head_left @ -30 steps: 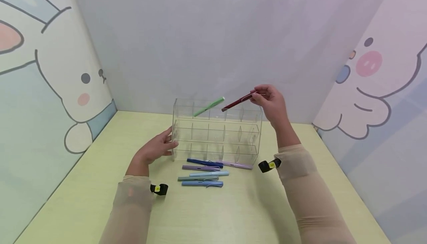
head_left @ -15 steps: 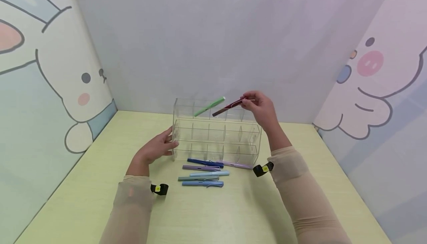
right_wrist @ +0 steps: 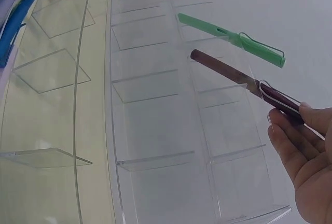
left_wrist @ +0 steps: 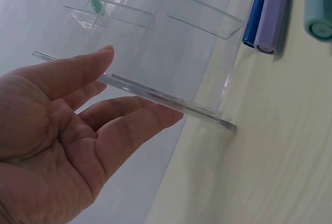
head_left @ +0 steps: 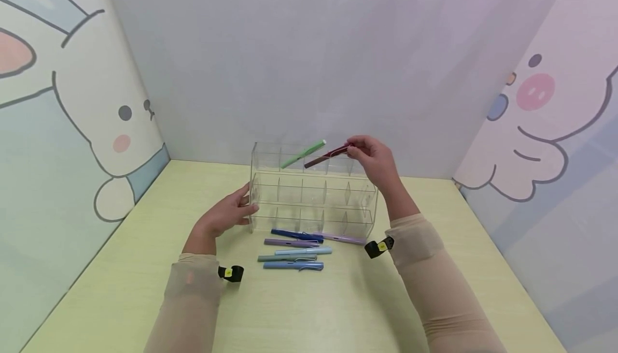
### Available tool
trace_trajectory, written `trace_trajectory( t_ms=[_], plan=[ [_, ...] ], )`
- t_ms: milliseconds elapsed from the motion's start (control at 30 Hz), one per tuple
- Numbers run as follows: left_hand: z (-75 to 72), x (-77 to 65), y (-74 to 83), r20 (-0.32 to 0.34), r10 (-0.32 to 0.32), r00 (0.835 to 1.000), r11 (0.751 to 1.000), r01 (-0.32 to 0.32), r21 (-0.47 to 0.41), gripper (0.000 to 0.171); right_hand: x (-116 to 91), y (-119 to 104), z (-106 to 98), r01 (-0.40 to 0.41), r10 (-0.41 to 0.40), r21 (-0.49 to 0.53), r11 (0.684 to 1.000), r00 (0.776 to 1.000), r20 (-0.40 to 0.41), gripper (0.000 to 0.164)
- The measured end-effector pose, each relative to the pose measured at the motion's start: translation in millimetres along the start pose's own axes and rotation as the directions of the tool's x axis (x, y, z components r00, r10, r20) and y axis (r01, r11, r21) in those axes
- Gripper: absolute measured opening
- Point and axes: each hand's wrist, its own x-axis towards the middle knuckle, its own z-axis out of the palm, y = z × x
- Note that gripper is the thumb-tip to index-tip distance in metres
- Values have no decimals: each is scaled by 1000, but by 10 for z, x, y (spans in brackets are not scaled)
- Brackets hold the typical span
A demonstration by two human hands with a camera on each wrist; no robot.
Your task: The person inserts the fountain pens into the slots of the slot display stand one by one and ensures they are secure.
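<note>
A clear acrylic tiered rack (head_left: 314, 192) with divided compartments stands on the table. At its left side panel, my left hand (head_left: 227, 213) holds the edge, thumb on one side and fingers on the other, as the left wrist view shows. My right hand (head_left: 374, 160) pinches a dark red pen (head_left: 325, 157) by its clip end, tilted, its other end down at the top tier. Beside it, a light green pen (head_left: 303, 154) leans in a top-tier compartment. In the right wrist view, the red pen (right_wrist: 223, 71) lies roughly parallel to the green pen (right_wrist: 231, 37), apart from it.
Several pens lie in front of the rack: a dark blue pen (head_left: 296, 235), a lilac pen (head_left: 340, 238), a purple pen (head_left: 289, 243), a pale blue pen (head_left: 304, 251), a grey-green pen (head_left: 285, 258) and a blue pen (head_left: 289, 265). A grey wall (head_left: 314, 63) rises behind.
My right hand has moved left and down with the dark red pen, bringing it close to the green pen over the top tier. My left hand stays at the rack's side.
</note>
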Motion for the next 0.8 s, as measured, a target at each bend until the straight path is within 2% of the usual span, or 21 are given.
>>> trace_trajectory(
  t_ms=[167,300,500,633,800],
  plan=[
    [0,3,-2,5,2,1000,1000,-2,1,78,-19,20,8,40,-39,-101,994,999,7,34],
    [2,7,-3,6,2,1000,1000,-2,-5,78,-22,26,5,48,-46,-131,990,999,18,35],
    [-4,4,-2,1,1,1000,1000,-1,0,79,-23,-5,0,50,-44,-145,988,998,44,36],
    [-2,-4,2,5,1,1000,1000,0,-9,79,-30,-21,-15,56,-49,-120,991,997,63,41],
    [4,-13,16,3,-1,1000,1000,1,-4,78,-58,-8,-64,62,-56,-125,990,997,52,46]
  ],
)
